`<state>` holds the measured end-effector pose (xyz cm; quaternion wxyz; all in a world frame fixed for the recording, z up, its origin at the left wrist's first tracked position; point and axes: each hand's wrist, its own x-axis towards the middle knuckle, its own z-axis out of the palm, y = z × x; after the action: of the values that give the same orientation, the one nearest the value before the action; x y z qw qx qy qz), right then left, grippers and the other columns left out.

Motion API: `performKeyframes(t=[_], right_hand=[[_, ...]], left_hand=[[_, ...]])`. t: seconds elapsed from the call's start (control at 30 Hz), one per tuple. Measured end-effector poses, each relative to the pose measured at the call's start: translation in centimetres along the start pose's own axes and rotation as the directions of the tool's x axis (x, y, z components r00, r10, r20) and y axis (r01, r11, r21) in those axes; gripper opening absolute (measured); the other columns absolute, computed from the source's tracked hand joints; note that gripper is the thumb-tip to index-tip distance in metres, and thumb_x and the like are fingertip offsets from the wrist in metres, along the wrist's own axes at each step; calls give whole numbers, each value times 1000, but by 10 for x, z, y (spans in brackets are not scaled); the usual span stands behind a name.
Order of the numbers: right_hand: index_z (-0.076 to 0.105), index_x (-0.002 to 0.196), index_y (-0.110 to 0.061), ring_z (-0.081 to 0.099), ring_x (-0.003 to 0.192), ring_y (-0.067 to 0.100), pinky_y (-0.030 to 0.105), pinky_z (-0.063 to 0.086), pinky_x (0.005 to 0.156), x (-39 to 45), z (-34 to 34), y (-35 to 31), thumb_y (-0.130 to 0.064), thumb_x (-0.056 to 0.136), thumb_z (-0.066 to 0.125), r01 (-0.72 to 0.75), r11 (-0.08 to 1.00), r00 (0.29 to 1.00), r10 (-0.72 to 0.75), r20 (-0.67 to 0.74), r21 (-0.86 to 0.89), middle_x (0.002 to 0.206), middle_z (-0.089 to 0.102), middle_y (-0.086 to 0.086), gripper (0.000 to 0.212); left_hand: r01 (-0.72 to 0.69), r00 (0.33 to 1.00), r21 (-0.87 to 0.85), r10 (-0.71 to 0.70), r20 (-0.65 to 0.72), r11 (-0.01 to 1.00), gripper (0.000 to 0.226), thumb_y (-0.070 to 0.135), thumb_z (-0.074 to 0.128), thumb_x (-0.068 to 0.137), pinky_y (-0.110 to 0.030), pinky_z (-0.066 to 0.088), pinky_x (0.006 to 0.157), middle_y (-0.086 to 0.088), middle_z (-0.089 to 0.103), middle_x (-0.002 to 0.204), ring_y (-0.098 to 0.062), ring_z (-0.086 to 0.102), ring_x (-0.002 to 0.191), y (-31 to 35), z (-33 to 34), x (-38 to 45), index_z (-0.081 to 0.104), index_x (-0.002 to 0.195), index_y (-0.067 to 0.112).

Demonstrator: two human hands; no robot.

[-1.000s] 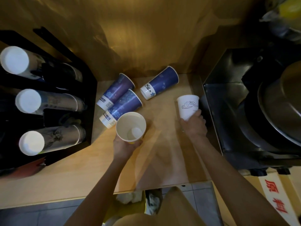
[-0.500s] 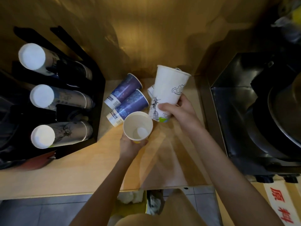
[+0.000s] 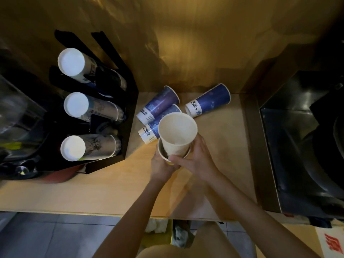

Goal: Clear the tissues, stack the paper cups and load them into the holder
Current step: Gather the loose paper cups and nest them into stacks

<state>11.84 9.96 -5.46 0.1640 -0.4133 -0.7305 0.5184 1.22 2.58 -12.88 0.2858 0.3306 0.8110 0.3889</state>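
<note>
- Nesting white upper cup (image 3: 177, 134) into lower cup (image 3: 163, 155) over the tabletop (image 3: 93, 192); we note right hand (image 3: 195, 161) grip holding upper, left hand (image 3: 161, 166) holding lower.
- Risk: tilted entry jams rims; an elbow could nudge the blue cups (image 3: 207, 101) lying nearby.

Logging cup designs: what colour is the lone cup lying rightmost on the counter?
Deep blue cup with a white base band, head view.

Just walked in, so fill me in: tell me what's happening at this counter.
A person is nesting one white paper cup into another; the left hand holds the lower cup, the right hand the upper. Three blue cups lie on their sides on the counter. The black holder already has three stacks.
</note>
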Motion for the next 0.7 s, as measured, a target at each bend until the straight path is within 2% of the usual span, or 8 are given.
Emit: performKeyframes(t=[0.1,0.17,0.23,0.33,0.4,0.53,0.6,0.7], right_hand=[[17,143,-32,38,129,9,36,41,106,-3,-4,-3,-37,56,85,-5,1000,999,5,43,5,141,38,-8,110],[12,144,-32,36,131,9,34,40,106,-3,-6,-5,-42,56,83,25,997,999,-22,49,-70,144,36,-8,114],[11,145,-31,36,132,10,36,40,106,-2,-6,-3,-49,59,79,68,981,996,-57,66,-184,145,36,-7,110],[12,145,-28,35,132,12,39,41,106,-5,-3,1,-56,69,68,137,928,989,-109,100,-346,149,32,-4,98],[12,145,-28,36,130,11,36,43,103,-8,0,3,-54,72,67,130,937,990,-107,90,-324,147,32,-4,96],[21,142,-31,37,121,4,27,42,97,-6,-3,-1,-46,67,75,67,976,997,-55,61,-208,140,39,-7,93],[27,139,-31,41,119,5,33,45,98,-3,-8,-1,-45,63,79,62,981,997,-53,53,-185,136,43,-8,93],[32,136,-32,45,119,10,41,49,97,1,-20,-1,-45,57,81,36,981,999,-32,25,-192,134,47,-9,94]], left_hand=[[-16,1000,16,16,-8,1000,91,39,75,53,-6,31,84,-8,57,129,-16,52,115,2,1,0,42,132,7],[-7,1000,-18,7,-9,1000,86,39,76,57,-16,37,88,-7,58,128,-19,53,116,5,1,-1,42,131,8],[2,1000,-31,-2,-9,1000,85,42,73,59,-24,41,89,-7,57,128,-20,53,116,5,2,-1,41,132,10],[3,1000,27,-3,4,1000,80,37,75,65,-16,35,86,-7,57,128,-21,53,117,-1,4,1,40,133,11],[11,1000,61,-12,10,998,76,30,76,68,-10,29,83,-7,56,129,-20,51,119,-3,4,1,40,133,11],[-5,1000,63,3,22,998,82,28,79,66,-13,31,84,-6,53,132,-19,49,120,2,2,1,36,135,13],[-42,998,43,41,42,998,88,30,83,60,-16,33,86,-6,51,133,-19,48,121,8,-2,0,37,134,14],[-200,979,6,199,48,980,92,35,84,52,-27,41,92,-6,51,130,-17,47,119,25,-9,0,41,130,16]])
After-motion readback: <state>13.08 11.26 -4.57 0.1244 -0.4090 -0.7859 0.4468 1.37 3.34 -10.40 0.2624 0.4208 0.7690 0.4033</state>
